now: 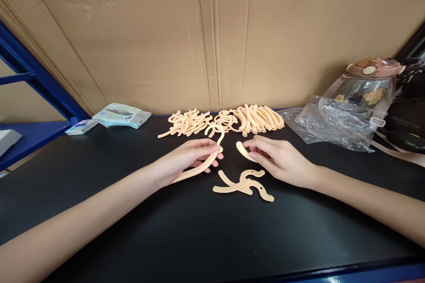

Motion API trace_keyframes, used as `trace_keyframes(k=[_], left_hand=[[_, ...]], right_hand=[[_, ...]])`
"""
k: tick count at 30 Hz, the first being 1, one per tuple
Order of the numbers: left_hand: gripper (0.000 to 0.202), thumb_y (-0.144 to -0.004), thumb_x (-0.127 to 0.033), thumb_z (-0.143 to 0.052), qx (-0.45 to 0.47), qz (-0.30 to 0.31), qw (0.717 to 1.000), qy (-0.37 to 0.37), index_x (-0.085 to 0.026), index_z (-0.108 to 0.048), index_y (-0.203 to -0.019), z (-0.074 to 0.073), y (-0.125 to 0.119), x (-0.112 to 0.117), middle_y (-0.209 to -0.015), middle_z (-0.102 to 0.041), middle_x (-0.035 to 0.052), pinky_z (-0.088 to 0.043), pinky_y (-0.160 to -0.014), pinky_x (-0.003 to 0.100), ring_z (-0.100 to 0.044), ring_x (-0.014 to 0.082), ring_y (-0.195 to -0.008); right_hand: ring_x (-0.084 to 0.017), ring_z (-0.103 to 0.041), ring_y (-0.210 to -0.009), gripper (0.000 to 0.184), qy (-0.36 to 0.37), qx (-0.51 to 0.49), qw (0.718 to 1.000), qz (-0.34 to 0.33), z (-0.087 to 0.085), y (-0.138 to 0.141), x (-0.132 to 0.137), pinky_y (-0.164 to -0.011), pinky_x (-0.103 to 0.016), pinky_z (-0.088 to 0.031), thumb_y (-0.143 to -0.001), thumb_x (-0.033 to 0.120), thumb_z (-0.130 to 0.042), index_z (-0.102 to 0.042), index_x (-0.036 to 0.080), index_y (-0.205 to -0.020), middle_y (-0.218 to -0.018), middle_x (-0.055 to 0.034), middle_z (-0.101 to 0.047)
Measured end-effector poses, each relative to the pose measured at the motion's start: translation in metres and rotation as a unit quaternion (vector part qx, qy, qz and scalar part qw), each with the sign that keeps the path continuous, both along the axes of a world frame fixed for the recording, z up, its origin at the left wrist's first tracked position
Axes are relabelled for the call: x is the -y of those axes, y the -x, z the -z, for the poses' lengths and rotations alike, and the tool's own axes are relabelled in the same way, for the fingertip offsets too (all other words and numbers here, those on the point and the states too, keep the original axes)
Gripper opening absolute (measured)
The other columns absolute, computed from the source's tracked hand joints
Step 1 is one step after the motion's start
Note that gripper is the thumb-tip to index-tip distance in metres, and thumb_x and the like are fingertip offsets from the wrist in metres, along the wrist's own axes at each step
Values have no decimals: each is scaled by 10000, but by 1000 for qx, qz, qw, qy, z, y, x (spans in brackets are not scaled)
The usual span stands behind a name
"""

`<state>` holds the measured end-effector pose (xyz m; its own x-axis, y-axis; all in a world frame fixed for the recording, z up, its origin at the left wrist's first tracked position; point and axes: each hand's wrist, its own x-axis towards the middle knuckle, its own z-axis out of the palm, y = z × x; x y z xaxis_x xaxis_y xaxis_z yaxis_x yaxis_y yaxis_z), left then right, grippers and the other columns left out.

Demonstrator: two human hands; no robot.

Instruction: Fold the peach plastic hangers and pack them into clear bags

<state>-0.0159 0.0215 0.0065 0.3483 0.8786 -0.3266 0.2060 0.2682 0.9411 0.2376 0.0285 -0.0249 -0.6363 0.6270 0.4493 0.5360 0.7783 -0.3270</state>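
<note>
My left hand (189,157) pinches a peach-coloured plastic hook piece (207,159), a long curved arm with a hook at its top end. My right hand (280,159) grips a second curved peach strip (244,151), whose tip points toward the left hand's piece; the two tips are a little apart. Between and below the hands, a few loose curved pieces (245,183) lie crossed on the black table (133,212). Behind the hands lies a heap of hook pieces (187,123) and a fanned row of curved strips (259,118).
A cardboard wall (206,31) closes off the back of the table. Tissue packets (121,115) lie at the back left beside a blue shelf frame (36,79). At the back right are crumpled clear plastic (332,124) and a transparent bottle with a pink lid (368,84).
</note>
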Motion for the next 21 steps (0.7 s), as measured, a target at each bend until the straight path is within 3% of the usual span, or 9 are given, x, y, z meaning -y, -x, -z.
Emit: trace_keyframes(k=[3, 9, 16, 21], left_hand=[[234, -877, -392, -646, 0, 11, 1000, -9, -160, -637, -906, 1, 1, 0, -904, -641, 13, -510, -645, 186, -604, 95, -748], [259, -866, -443, -638, 2, 73, 996, -44, -186, -628, -902, 1, -2, 4, -876, -626, 3, -516, -577, 191, -605, 96, -675], [253, -837, -431, -663, -17, 65, 995, -76, -188, -679, -906, -2, -10, 13, -835, -625, 5, -505, -474, 201, -618, 119, -608], [289, -849, -424, -659, -18, 61, 996, -62, -207, -728, -1027, -2, -10, 15, -817, -659, 14, -503, -494, 198, -615, 114, -596]], right_hand=[[-115, -592, -739, 289, -26, 30, 999, -11, 3, 1, -2, -661, -240, -455, -1012, 284, -366, -562, 173, -1192, -986, -50, -623], [-93, -562, -612, 298, -27, 29, 999, -29, 3, 4, 1, -577, -219, -413, -1004, 292, -395, -592, 179, -1197, -877, -23, -656], [-92, -503, -551, 263, -34, 75, 995, -56, 0, 3, 5, -528, -225, -330, -970, 326, -448, -634, 172, -867, -652, 15, -571], [-109, -513, -614, 291, -83, 96, 989, -72, -3, 4, 7, -571, -235, -342, -992, 318, -404, -645, 164, -1049, -720, 0, -566]])
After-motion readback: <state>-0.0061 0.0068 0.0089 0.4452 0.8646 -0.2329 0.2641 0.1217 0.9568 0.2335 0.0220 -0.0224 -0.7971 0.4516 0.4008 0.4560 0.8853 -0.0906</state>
